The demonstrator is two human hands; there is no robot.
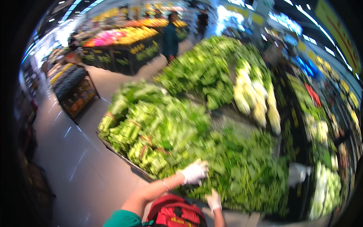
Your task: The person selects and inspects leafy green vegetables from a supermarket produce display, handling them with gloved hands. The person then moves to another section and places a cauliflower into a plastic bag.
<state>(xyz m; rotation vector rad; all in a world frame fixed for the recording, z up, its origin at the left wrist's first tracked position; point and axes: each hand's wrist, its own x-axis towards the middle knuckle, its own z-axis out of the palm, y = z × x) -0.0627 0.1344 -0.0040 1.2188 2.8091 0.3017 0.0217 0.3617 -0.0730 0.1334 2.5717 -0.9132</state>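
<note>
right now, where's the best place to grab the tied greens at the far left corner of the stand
Probably around the stems at the reddish band of the tied greens, from the stand's outer left side: there the band gathers them narrow, with stem ends facing that edge, while the leaves spread loosely inward.

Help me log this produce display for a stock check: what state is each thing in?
Left hand: white-gloved, at the greens; grip unclear
Right hand: white-gloved, near the greens' front edge; grip unclear
Leafy greens: heaped
Stalk bunches: piled, some banded
White-stalked vegetables: laid side by side
Yellow-orange fruit: piled
</note>
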